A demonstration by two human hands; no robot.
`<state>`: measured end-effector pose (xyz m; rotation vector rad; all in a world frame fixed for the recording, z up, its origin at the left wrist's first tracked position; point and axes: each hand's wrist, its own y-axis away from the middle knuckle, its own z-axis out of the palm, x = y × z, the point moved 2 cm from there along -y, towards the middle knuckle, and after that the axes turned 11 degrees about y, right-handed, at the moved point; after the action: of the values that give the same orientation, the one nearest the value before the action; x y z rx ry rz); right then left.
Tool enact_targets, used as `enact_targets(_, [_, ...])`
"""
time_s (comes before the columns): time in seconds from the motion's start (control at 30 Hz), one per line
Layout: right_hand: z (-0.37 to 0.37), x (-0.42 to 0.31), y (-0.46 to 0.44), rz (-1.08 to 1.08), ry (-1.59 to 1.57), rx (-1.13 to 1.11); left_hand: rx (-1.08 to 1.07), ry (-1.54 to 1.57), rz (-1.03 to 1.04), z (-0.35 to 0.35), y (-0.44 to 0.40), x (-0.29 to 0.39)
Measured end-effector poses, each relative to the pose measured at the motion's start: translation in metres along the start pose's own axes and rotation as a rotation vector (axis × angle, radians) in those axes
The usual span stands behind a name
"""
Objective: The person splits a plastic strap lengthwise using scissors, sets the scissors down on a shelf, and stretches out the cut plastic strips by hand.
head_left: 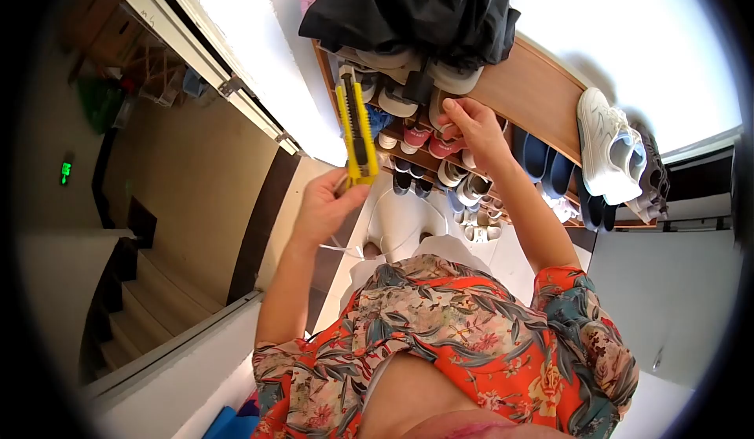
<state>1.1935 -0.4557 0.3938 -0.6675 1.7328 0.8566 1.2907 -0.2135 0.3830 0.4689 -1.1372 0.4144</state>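
Observation:
My left hand [326, 207] is closed around the lower end of a yellow and black utility knife [358, 134], which points upward. A thin white cord [339, 248] hangs below that hand. My right hand [475, 131] is raised in front of the shoe rack, its fingers curled and pinched together; whatever is between them is too small to make out. Close by it are a light-soled shoe [455, 78] and a black strap or tag [419, 84] under a black cloth or bag [412, 7] on top of the rack.
The wooden shoe rack [542, 78] holds several pairs of shoes. White sneakers [603, 144] stand on its right end. To the left, an open doorway with a hinged frame [228, 85] shows stairs [157, 298] going down. A grey door panel [667, 298] is at the right.

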Motion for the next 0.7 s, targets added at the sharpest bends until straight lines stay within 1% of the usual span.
enact_targets(0.07, [0.012, -0.008, -0.011, 0.11, -0.113, -0.063, 0.026, -0.055, -0.054, -0.018, -0.001, 0.009])
enact_targets(0.13, [0.028, -0.019, -0.018, 0.224, -0.217, -0.144, -0.033, -0.129, -0.075, -0.032, -0.003, 0.011])
enact_targets(0.23, [0.032, -0.027, -0.028, 0.171, -0.328, -0.138, -0.068, -0.17, -0.068, -0.035, -0.01, 0.019])
enact_targets(0.27, [0.03, -0.037, -0.025, 0.165, -0.431, -0.157, -0.069, -0.17, -0.058, -0.035, -0.012, 0.022])
enact_targets(0.37, [0.019, -0.059, -0.038, 0.029, -0.747, -0.256, -0.053, -0.253, -0.083, -0.048, -0.029, 0.026])
enact_targets(0.4, [0.013, -0.066, -0.044, -0.008, -0.8, -0.244, -0.058, -0.218, -0.06, -0.046, -0.033, 0.032])
enact_targets(0.43, [0.008, -0.078, -0.044, -0.027, -0.799, -0.233, -0.074, -0.208, -0.077, -0.046, -0.038, 0.038])
enact_targets(0.5, [0.007, -0.083, -0.046, 0.06, -0.775, -0.21, -0.107, -0.187, -0.111, -0.045, -0.049, 0.049])
enact_targets(0.53, [0.012, -0.079, -0.05, 0.066, -0.766, -0.249, -0.117, -0.227, -0.089, -0.044, -0.056, 0.053])
enact_targets(0.57, [0.017, -0.077, -0.053, 0.072, -0.756, -0.289, -0.106, -0.234, -0.112, -0.042, -0.063, 0.058])
enact_targets(0.6, [0.021, -0.074, -0.057, 0.061, -0.745, -0.229, -0.095, -0.24, -0.139, -0.04, -0.069, 0.065])
enact_targets(0.63, [0.02, -0.077, -0.061, 0.009, -0.758, -0.27, -0.082, -0.245, -0.166, -0.038, -0.077, 0.07])
enact_targets(0.7, [0.016, -0.084, -0.075, -0.09, -0.79, -0.349, -0.089, -0.257, -0.118, -0.032, -0.095, 0.076])
